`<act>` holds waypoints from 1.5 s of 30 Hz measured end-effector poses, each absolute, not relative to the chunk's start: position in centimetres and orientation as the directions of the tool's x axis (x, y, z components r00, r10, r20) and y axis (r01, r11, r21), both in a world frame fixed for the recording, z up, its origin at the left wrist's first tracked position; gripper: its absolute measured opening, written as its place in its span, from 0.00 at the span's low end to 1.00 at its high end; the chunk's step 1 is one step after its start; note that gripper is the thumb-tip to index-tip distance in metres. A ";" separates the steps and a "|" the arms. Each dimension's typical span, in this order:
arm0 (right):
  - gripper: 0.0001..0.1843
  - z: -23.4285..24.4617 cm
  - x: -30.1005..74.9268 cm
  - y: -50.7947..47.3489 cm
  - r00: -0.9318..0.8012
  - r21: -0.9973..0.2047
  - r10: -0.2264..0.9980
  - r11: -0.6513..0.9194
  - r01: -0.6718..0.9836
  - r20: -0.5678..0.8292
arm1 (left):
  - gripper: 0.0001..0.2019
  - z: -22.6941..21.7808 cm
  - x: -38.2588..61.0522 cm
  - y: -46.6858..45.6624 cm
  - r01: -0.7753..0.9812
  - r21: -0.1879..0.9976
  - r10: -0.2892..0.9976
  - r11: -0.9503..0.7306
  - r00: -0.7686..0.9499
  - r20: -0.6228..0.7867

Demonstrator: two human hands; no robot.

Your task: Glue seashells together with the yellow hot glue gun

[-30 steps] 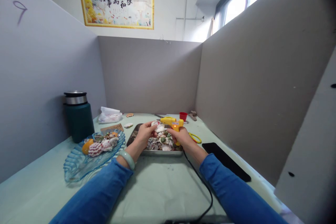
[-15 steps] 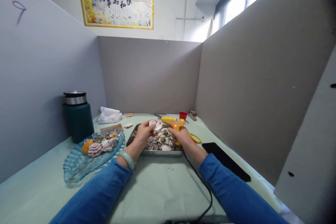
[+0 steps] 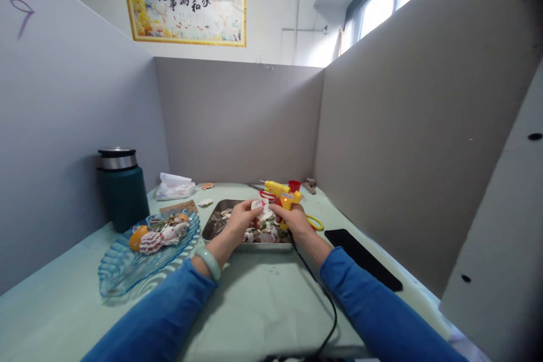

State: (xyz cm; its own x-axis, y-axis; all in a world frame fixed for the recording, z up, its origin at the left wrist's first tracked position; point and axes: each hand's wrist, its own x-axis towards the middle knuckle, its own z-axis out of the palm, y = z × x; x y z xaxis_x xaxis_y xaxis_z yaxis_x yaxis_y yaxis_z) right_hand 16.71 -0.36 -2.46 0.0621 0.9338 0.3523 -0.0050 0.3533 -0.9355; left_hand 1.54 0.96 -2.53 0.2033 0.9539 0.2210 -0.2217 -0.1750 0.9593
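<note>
My left hand (image 3: 241,220) is closed on a white shell (image 3: 258,203) with a pink-red mark, held above a metal tray (image 3: 250,247) of mixed shells and bits. In my right hand (image 3: 292,219) is a yellow glue gun (image 3: 291,197), its nozzle pointing up and left and a small orange light glowing on its body. The right fingertips come close to the shell's right edge; whether they touch it I cannot tell. From the glue gun a black cord (image 3: 316,283) runs down to the table's near edge.
At left, a blue glass dish (image 3: 114,277) holds shells and an orange piece, beside a dark green flask (image 3: 123,192). A tissue pack (image 3: 175,188), a red cup (image 3: 294,186) and scissors with yellow handles (image 3: 316,223) lie farther back. A black phone-like slab (image 3: 362,259) lies right.
My left hand has moved slightly right and down with the shell, nearer my right hand. The glue gun has tilted, its nozzle now higher. The view has shifted a little.
</note>
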 end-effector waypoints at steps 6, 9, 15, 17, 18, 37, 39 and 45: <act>0.14 -2.8 16.8 -0.1 0.047 -0.944 0.944 0.328 -0.048 0.326 | 0.17 -2.5 1.2 1.2 -0.358 0.932 0.980 -0.054 0.161 0.119; 0.13 -2.7 16.8 -0.2 0.029 -0.944 0.946 0.325 -0.051 0.324 | 0.18 -2.4 1.0 1.3 -0.404 0.915 0.985 -0.016 0.153 0.085; 0.13 -2.9 16.7 -0.1 0.021 -0.936 0.938 0.348 -0.049 0.347 | 0.22 -2.2 1.0 1.0 -0.415 0.910 0.985 -0.005 0.153 0.075; 0.13 -3.0 16.8 0.1 0.022 -0.932 0.934 0.359 -0.049 0.358 | 0.22 -2.1 1.0 0.9 -0.416 0.910 0.986 -0.006 0.149 0.074; 0.13 -3.1 16.8 0.2 0.022 -0.931 0.932 0.362 -0.048 0.362 | 0.22 -2.1 1.0 0.9 -0.414 0.910 0.985 -0.006 0.153 0.076; 0.13 -2.9 16.7 0.0 0.040 -0.941 0.942 0.336 -0.050 0.334 | 0.27 -2.2 1.1 1.2 -0.423 0.906 0.984 -0.015 0.155 0.089; 0.13 -2.8 16.7 -0.1 0.040 -0.941 0.942 0.336 -0.043 0.334 | 0.25 -2.2 1.1 1.2 -0.428 0.904 0.984 -0.012 0.155 0.087; 0.13 -2.8 16.7 -0.1 0.028 -0.941 0.942 0.337 -0.043 0.336 | 0.20 -2.2 1.2 1.2 -0.416 0.909 0.982 -0.018 0.165 0.095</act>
